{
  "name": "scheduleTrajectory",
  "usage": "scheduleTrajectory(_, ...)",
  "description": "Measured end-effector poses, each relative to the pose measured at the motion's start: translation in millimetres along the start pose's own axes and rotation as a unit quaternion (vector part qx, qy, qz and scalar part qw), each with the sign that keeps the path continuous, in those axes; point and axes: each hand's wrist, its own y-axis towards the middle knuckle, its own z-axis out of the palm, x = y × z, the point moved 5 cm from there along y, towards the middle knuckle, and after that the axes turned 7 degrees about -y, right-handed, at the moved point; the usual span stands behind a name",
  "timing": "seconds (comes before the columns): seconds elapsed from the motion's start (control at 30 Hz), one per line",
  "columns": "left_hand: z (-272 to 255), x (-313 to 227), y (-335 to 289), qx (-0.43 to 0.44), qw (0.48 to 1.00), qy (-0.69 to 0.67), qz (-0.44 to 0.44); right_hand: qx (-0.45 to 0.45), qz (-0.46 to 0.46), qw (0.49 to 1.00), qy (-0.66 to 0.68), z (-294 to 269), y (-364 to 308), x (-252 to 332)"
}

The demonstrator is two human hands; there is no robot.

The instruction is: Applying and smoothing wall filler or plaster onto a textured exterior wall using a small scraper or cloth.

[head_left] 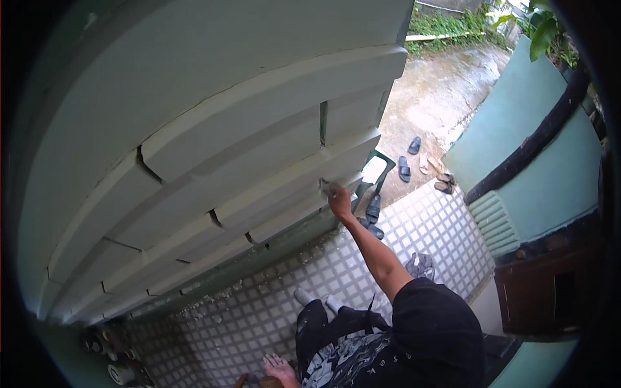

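A small greyish piece [323,186] is gripped in the right hand [337,196], with the fingers clamped around it, and is held at the lower raised bands of the pale wall [226,149], near the wall's right edge. The left hand [278,367] is held low over the tiled floor [259,323], its fingers slightly apart. White crumbs [213,301] are scattered along the floor's edge at the wall's foot, and containers [121,373] are gathered at its far left corner. Sandals [404,169] are left around the floor's outer edge, beside a dark green frame [389,168]. On the right, a pale green partition [504,110] is crossed by a thick black pipe [525,154], and a dark brown cabinet [533,304] is seen nearer.
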Motion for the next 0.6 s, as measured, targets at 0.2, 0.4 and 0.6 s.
scheduleTrajectory(0.2, 27, -18, 126, -0.503, 0.714, 0.462, 0.154, 0.008, 0.147, 0.987, -0.065, -51, -80, -40)
scheduleTrajectory(0.4, 69, 7, 288, -0.418, 0.712, 0.547, 0.135, 0.007, 0.442, 0.877, 0.189, -78, -174, -101)
scheduleTrajectory(0.6, 137, 126, 434, -0.126, 0.706, 0.696, 0.035, -0.081, 0.465, 0.84, 0.267, -86, -194, -129)
